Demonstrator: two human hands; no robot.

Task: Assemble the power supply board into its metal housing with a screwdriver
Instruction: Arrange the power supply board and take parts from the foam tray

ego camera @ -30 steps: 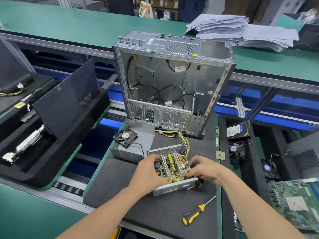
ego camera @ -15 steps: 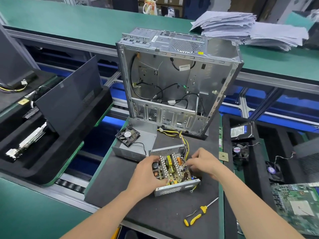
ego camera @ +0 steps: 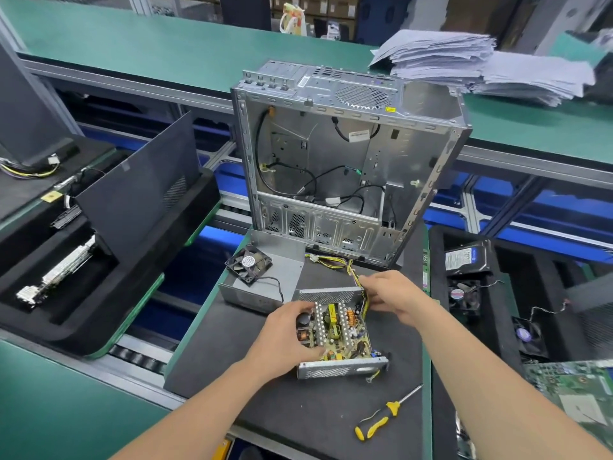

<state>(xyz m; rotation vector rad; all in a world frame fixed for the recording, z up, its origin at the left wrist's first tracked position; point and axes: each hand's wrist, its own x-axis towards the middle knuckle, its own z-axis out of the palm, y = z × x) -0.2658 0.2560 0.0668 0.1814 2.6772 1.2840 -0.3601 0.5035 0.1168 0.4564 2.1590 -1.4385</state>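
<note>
**Board seated in its housing, both hands on it**

The metal housing (ego camera: 331, 371) is set on the black mat (ego camera: 215, 353), and all places here are given from it. Behind it to the left, a loose fan (ego camera: 248, 264) is laid on a grey cover (ego camera: 288, 265). The left forearm is brought in from the lower left. The left hand (ego camera: 282, 336) is curled over the housing's left side, with fingers wrapped onto the left edge of the power supply board (ego camera: 335, 330) and the thumb laid near its front edge. The board is seated inside the housing, between the two perforated walls, components up. The right forearm is stretched in from the lower right. The right hand (ego camera: 393, 293) is arched over the housing's far right corner, fingers bent down beside the yellow wires (ego camera: 351, 272). Whether anything is pinched there cannot be told. In front of the housing to the right, the screwdriver (ego camera: 381, 418) is laid on the mat, untouched.
</note>
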